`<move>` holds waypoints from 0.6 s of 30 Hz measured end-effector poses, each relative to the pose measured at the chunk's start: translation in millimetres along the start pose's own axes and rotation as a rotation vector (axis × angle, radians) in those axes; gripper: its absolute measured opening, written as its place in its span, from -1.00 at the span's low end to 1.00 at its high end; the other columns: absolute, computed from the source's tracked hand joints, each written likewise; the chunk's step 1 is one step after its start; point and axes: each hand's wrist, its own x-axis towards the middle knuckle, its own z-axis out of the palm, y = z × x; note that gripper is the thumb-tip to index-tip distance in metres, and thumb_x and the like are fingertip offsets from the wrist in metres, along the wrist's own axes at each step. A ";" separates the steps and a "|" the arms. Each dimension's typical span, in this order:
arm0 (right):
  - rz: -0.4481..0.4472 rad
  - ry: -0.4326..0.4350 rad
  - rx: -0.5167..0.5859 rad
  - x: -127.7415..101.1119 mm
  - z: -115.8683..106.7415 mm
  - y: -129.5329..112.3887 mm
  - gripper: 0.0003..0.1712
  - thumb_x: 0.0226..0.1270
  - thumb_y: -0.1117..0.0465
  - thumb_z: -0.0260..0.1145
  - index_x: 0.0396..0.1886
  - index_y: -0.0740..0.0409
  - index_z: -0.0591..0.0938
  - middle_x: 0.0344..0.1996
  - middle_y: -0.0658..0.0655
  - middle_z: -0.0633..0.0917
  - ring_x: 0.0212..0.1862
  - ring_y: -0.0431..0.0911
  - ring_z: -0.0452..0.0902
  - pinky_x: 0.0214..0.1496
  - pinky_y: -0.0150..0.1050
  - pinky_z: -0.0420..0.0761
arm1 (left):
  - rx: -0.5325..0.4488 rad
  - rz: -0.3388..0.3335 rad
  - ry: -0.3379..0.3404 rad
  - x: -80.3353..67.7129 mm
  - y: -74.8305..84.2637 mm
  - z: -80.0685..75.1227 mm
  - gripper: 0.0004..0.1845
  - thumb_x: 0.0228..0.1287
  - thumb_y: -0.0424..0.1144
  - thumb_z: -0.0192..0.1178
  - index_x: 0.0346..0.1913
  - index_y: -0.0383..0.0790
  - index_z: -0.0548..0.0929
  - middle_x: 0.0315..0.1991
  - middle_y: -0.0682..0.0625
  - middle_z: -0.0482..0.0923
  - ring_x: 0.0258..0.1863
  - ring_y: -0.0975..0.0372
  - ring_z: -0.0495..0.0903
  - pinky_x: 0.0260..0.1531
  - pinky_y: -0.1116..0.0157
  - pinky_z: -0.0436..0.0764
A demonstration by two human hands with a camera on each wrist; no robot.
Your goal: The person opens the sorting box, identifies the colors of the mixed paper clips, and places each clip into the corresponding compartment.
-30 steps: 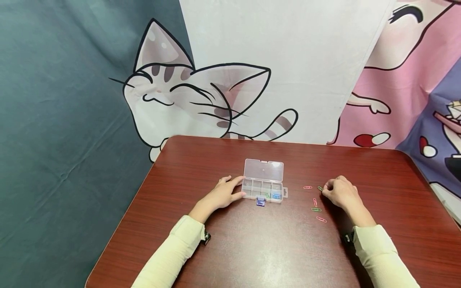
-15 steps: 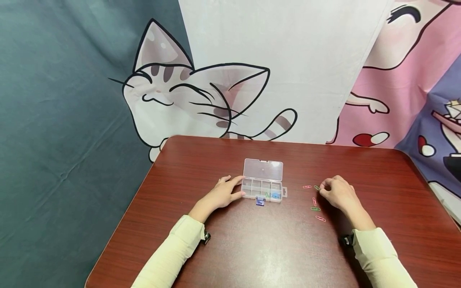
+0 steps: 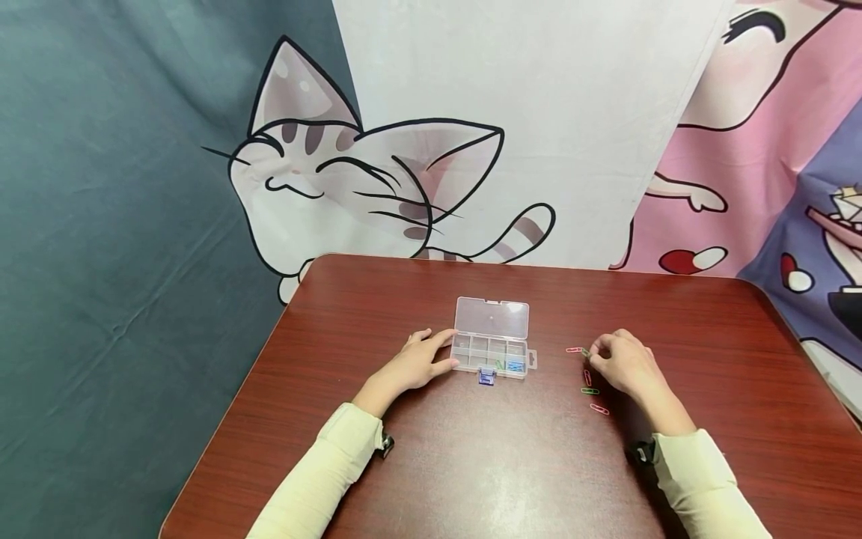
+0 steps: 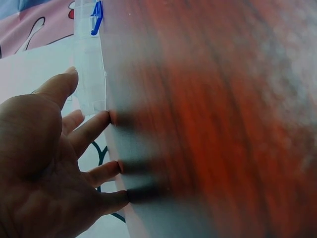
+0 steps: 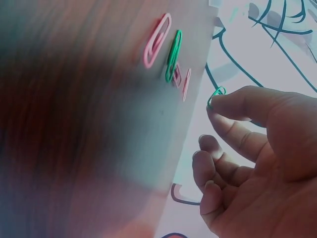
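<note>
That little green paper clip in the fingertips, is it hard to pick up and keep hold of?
Probably fiddly: the green paper clip is thin wire, and the right hand pinches it with just the fingertips. It seems very light, since that pinch alone holds it. Likely stiff, keeping its loop shape. The clips on the table lie flat, so rolling seems unlikely.

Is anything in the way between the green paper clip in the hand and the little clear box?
Nothing visible blocks it. The right hand pinches a green wire paper clip, and only bare red-brown wooden table lies between it and the open clear plastic compartment box. A pink paper clip lies flat nearby, easily passed over.
</note>
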 end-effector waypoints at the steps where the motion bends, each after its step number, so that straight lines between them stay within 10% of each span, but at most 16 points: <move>1: 0.000 0.001 -0.001 -0.1 0.7 -0.7 -0.93 0.18 0.25 0.35 -0.49 0.08 0.64 -0.33 0.21 0.56 -0.17 0.14 0.51 -0.22 0.12 0.41 | 0.000 0.000 0.000 -0.1 0.1 -0.2 -0.34 0.47 0.16 0.14 0.55 0.17 0.27 0.44 -0.02 0.42 0.56 -0.08 0.07 0.43 -0.19 0.20; 18: -0.016 0.004 -0.010 0.0 4.2 -17.8 -0.92 0.21 0.25 0.33 -0.46 0.13 0.67 -0.37 0.20 0.58 -0.26 0.11 0.50 -0.16 0.18 0.45 | -0.003 0.004 0.002 -2.5 2.4 -2.5 -0.34 0.47 0.15 0.14 0.54 0.16 0.28 0.43 -0.01 0.43 0.56 -0.09 0.08 0.43 -0.20 0.21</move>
